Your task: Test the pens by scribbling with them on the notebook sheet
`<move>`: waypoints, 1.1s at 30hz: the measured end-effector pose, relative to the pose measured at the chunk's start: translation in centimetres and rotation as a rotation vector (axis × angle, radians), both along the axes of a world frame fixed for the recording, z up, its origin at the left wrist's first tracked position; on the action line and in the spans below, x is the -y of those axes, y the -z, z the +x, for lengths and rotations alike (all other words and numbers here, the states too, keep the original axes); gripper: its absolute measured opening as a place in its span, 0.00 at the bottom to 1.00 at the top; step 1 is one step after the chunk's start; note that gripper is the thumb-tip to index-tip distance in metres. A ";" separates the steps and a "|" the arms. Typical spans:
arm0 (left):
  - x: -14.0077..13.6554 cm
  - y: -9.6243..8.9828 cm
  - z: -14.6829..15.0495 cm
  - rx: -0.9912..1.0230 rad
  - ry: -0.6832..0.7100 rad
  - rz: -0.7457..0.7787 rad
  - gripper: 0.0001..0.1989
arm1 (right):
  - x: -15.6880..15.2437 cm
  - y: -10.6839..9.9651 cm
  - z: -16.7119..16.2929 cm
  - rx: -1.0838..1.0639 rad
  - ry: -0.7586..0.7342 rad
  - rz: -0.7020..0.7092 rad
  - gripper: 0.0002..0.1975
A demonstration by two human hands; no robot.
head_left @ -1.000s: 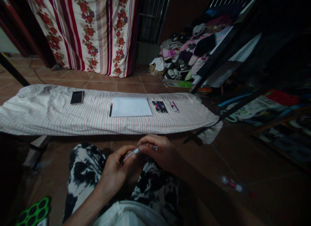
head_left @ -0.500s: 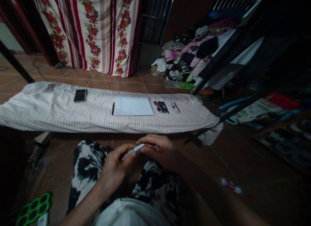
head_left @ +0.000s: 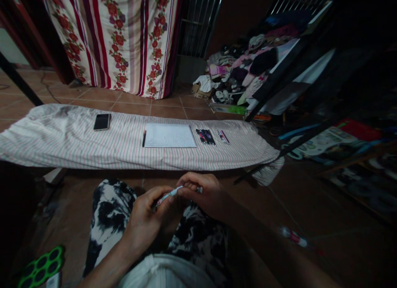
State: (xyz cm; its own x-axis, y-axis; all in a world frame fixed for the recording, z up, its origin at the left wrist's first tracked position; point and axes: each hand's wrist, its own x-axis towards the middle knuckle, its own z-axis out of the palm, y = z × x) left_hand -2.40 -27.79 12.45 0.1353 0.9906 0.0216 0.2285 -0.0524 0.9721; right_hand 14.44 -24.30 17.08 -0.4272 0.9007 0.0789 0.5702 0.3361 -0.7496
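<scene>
Above my lap, my left hand (head_left: 149, 211) grips a slim pen (head_left: 170, 194) with a pale end and a patterned barrel. At the pen's pale end, my right hand (head_left: 203, 193) has its thumb and curled fingers closed around the tip, which they partly hide. Beyond my hands, a spiral notebook (head_left: 170, 135) lies open on a striped cloth (head_left: 124, 149). One dark pen (head_left: 144, 138) rests along the notebook's left edge. Several pens (head_left: 206, 137) lie side by side to its right, with a smaller group of pens (head_left: 223, 136) farther right.
A phone (head_left: 102, 122) lies on the cloth's left part. On the floor are a plastic bottle (head_left: 293, 236) at right and a green item with round holes (head_left: 43, 266) at lower left. Dark poles flank the cloth. A clothes pile (head_left: 238, 67) stands behind.
My right fingers have closed in over the pen's pale end, so less of it shows. My left hand keeps its hold, and the things on the cloth stay put.
</scene>
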 end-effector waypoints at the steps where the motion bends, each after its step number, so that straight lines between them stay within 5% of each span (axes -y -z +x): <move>1: 0.1 0.1 0.0 -0.014 -0.001 0.020 0.09 | 0.0 0.1 0.0 0.016 0.001 0.012 0.04; 12: 0.4 1.0 0.2 -0.134 -0.008 0.272 0.13 | 0.0 1.4 0.0 0.197 -0.017 0.310 0.19; 18: 0.2 0.7 0.3 0.032 -0.063 0.063 0.11 | 0.0 1.3 -0.4 0.254 0.016 0.257 0.18; 24: -0.2 0.8 0.2 0.196 -0.093 -0.155 0.13 | -0.1 0.7 0.0 -0.032 0.040 0.065 0.14; 33: -0.1 0.6 0.2 0.245 -0.058 -0.179 0.14 | -0.6 1.0 0.3 -0.076 -0.160 0.221 0.07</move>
